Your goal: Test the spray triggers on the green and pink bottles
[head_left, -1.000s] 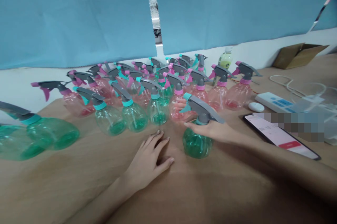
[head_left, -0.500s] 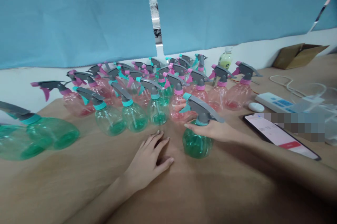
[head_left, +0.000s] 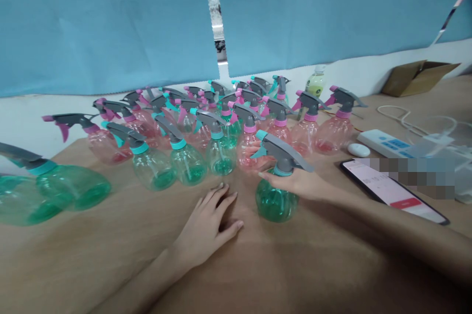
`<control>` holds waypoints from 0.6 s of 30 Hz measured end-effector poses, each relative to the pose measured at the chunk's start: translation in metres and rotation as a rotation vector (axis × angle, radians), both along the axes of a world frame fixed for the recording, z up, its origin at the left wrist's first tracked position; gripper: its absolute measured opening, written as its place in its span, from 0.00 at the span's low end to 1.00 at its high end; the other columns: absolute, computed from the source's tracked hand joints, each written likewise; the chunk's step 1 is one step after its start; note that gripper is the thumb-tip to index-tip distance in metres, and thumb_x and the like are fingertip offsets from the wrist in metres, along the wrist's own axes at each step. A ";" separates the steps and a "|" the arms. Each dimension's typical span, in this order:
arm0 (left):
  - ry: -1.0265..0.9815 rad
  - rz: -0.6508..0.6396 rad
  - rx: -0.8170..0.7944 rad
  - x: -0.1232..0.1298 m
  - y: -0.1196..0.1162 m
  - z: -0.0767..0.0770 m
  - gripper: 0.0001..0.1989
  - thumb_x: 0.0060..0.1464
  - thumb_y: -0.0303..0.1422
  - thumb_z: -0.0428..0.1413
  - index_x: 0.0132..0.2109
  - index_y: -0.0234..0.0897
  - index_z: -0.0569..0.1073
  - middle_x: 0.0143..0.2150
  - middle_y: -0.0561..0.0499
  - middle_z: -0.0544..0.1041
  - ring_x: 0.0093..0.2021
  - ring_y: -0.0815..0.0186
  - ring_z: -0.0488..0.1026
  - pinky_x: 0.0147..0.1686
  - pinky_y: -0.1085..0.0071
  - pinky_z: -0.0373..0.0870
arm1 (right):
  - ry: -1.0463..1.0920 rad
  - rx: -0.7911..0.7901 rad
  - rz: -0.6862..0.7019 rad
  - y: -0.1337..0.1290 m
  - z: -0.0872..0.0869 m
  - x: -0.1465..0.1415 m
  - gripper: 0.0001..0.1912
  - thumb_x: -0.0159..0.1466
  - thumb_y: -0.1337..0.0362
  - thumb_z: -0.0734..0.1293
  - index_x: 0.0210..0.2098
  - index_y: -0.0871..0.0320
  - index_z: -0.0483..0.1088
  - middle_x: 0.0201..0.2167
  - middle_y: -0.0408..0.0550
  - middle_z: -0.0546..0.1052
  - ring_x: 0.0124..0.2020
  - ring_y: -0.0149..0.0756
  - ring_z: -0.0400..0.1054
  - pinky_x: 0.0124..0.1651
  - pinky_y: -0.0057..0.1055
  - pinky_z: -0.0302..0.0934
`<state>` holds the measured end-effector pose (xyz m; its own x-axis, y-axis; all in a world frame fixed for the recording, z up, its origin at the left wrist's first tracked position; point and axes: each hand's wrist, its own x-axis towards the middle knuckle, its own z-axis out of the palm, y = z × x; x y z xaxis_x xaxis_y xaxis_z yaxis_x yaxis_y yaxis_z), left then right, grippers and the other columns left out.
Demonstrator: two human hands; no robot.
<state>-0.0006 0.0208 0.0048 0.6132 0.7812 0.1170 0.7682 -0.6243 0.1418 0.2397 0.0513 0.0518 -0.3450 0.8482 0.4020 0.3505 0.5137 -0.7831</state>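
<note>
My right hand (head_left: 300, 184) is closed round the upper body of a green spray bottle (head_left: 276, 201), just below its turquoise collar. The thumb lies across the front and the fingers reach behind. This bottle stands upright on the table, its grey head with turquoise nozzle pointing left. My left hand (head_left: 206, 225) rests palm down on the brown tabletop (head_left: 140, 245), fingers spread and holding nothing. Just beyond it are a small green spray bottle (head_left: 221, 157) and another green one (head_left: 189, 164). A pink spray bottle (head_left: 247, 144) stands behind my right fingers.
Many pink and green spray bottles crowd the back. Two green ones lean at the left, one a tilted bottle (head_left: 73, 186). On the right are a phone (head_left: 391, 191), a white power strip (head_left: 385, 142), a white oval case (head_left: 358, 150), a drink bottle (head_left: 316, 83) and a cardboard box (head_left: 413, 80).
</note>
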 end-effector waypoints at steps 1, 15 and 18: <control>0.000 0.000 -0.001 0.000 0.000 0.000 0.26 0.58 0.45 0.48 0.59 0.38 0.59 0.62 0.43 0.56 0.61 0.56 0.51 0.56 0.56 0.52 | 0.005 -0.001 -0.002 0.000 0.000 0.000 0.26 0.57 0.64 0.63 0.54 0.47 0.57 0.50 0.44 0.71 0.37 0.39 0.72 0.40 0.39 0.69; 0.012 0.002 0.001 0.000 0.000 0.000 0.26 0.58 0.45 0.48 0.59 0.37 0.59 0.62 0.43 0.56 0.61 0.55 0.51 0.56 0.56 0.52 | 0.115 -0.046 0.027 0.002 -0.004 -0.004 0.26 0.56 0.65 0.64 0.54 0.47 0.58 0.49 0.43 0.71 0.42 0.38 0.71 0.46 0.40 0.68; 0.018 0.002 0.004 0.000 0.000 0.000 0.26 0.58 0.45 0.48 0.59 0.36 0.59 0.62 0.43 0.55 0.61 0.55 0.51 0.56 0.57 0.52 | 0.111 -0.040 0.029 0.003 -0.007 -0.003 0.26 0.56 0.65 0.64 0.53 0.46 0.58 0.48 0.43 0.71 0.42 0.38 0.70 0.45 0.40 0.69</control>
<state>-0.0002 0.0204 0.0049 0.6140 0.7818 0.1090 0.7717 -0.6235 0.1255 0.2362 0.0543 0.0452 -0.3244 0.8547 0.4051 0.2461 0.4898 -0.8364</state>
